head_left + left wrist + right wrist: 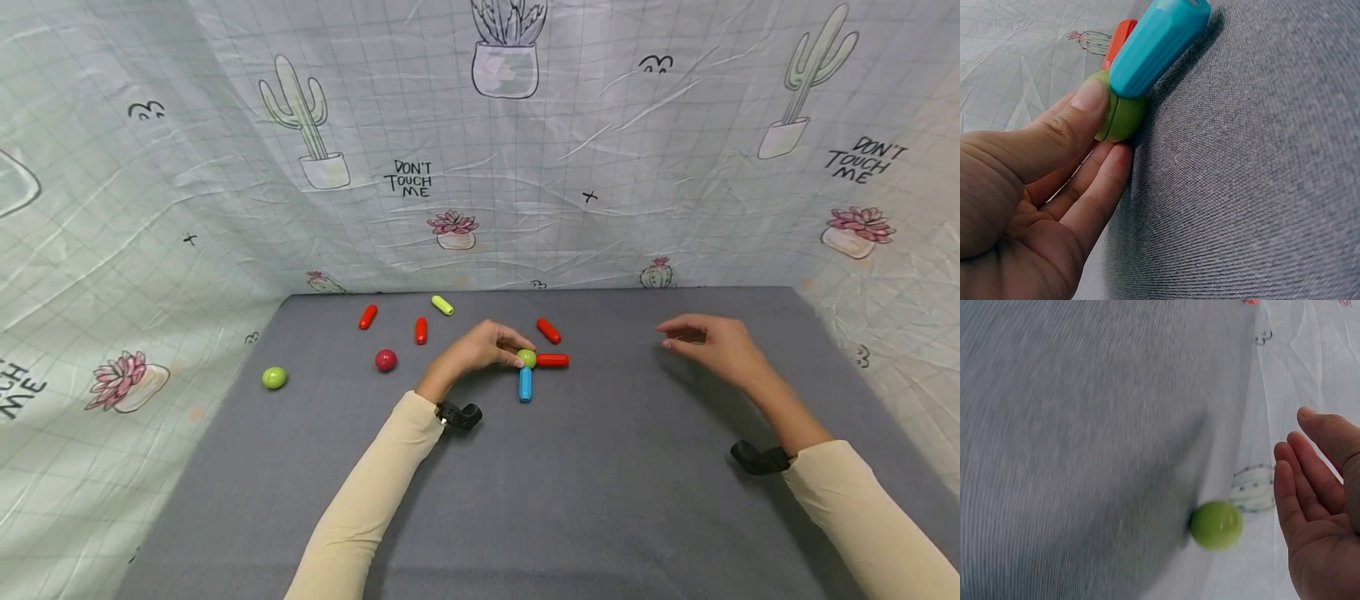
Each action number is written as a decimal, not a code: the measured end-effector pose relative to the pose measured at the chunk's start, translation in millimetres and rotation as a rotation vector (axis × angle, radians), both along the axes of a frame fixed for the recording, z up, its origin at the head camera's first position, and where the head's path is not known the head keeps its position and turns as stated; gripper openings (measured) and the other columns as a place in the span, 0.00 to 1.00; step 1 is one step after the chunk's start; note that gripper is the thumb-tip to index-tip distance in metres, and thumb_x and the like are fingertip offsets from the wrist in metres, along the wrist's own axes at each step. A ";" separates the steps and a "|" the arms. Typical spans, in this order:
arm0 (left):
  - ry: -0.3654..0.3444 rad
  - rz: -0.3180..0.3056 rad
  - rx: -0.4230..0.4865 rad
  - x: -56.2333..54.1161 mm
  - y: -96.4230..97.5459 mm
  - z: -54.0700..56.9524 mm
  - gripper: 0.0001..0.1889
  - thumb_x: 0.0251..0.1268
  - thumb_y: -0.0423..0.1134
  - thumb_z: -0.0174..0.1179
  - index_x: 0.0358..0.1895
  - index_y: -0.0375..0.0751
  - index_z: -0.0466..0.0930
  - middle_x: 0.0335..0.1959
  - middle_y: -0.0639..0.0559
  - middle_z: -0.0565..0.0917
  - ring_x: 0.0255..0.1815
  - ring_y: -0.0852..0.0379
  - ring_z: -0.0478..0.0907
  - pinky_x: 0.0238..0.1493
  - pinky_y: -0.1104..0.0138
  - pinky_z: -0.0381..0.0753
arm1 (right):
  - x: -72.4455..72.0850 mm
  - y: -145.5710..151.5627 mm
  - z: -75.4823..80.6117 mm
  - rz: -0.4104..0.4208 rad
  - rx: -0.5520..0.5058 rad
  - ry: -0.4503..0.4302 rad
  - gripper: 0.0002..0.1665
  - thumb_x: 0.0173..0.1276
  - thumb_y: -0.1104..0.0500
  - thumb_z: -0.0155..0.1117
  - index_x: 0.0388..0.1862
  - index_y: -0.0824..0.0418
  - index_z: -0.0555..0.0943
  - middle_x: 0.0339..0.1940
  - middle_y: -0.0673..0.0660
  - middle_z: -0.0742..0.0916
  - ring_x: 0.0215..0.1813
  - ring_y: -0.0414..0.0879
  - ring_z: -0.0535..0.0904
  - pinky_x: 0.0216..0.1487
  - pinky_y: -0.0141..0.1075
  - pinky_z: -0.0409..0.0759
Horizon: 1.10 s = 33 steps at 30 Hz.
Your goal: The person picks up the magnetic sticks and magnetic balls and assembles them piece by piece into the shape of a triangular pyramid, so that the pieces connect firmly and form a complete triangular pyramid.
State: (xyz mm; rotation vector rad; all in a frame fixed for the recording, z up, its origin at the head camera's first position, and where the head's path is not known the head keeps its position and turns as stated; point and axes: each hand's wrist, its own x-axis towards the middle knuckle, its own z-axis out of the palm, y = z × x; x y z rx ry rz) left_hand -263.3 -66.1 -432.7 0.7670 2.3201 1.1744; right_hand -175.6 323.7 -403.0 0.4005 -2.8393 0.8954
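My left hand (483, 347) pinches a green ball (527, 358) between thumb and fingers, close over the grey cloth. From that ball a blue ribbed stick (525, 385) points toward me and a red stick (553, 360) points right. In the left wrist view the thumb presses the ball (1127, 119) beside the blue stick's end (1160, 47). Further right, my right hand (716, 343) hovers over the cloth with relaxed fingers, holding nothing. Another green ball (1216, 525) shows near it in the right wrist view; the hand hides this ball from the head view.
A loose red stick (548, 331) lies just behind the joined pieces. To the left are two more red sticks (367, 317), a yellow-green stick (442, 305), a dark red ball (386, 360) and a green ball (274, 377). A printed curtain (510, 167) borders the table's back and sides.
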 end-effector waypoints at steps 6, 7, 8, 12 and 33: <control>0.006 -0.005 -0.002 -1.4 0.6 1.8 0.17 0.62 0.32 0.71 0.55 0.39 0.88 0.51 0.49 0.89 0.50 0.59 0.85 0.51 0.69 0.83 | 3.7 21.7 5.2 -0.036 0.042 0.035 0.18 0.70 0.57 0.71 0.57 0.60 0.86 0.52 0.62 0.89 0.50 0.60 0.85 0.39 0.32 0.79; 0.008 -0.005 -0.004 -1.5 0.7 2.0 0.17 0.62 0.32 0.71 0.55 0.40 0.88 0.51 0.49 0.89 0.50 0.60 0.85 0.50 0.69 0.83 | 4.3 25.1 5.8 -0.042 0.047 0.038 0.18 0.70 0.57 0.71 0.57 0.60 0.86 0.52 0.63 0.89 0.50 0.60 0.85 0.40 0.36 0.81; 0.008 -0.005 -0.006 -1.5 0.8 2.3 0.17 0.62 0.32 0.71 0.55 0.40 0.88 0.51 0.49 0.89 0.49 0.60 0.85 0.50 0.69 0.83 | 5.0 28.1 6.3 -0.046 0.050 0.038 0.18 0.70 0.58 0.71 0.57 0.61 0.86 0.52 0.63 0.89 0.50 0.61 0.85 0.41 0.40 0.82; 0.003 -0.002 -0.009 -1.8 1.4 1.6 0.17 0.62 0.32 0.71 0.55 0.39 0.87 0.50 0.49 0.89 0.47 0.61 0.84 0.49 0.70 0.82 | 7.6 37.2 4.8 -0.048 0.077 0.054 0.17 0.71 0.59 0.70 0.57 0.62 0.85 0.52 0.65 0.88 0.48 0.63 0.85 0.44 0.57 0.82; 0.031 0.011 -0.028 2.8 1.4 0.4 0.16 0.62 0.34 0.72 0.54 0.42 0.88 0.50 0.52 0.89 0.50 0.62 0.82 0.50 0.71 0.80 | 3.8 57.1 -18.6 -0.080 0.070 -0.028 0.23 0.72 0.55 0.69 0.61 0.65 0.82 0.56 0.74 0.84 0.52 0.71 0.83 0.51 0.66 0.78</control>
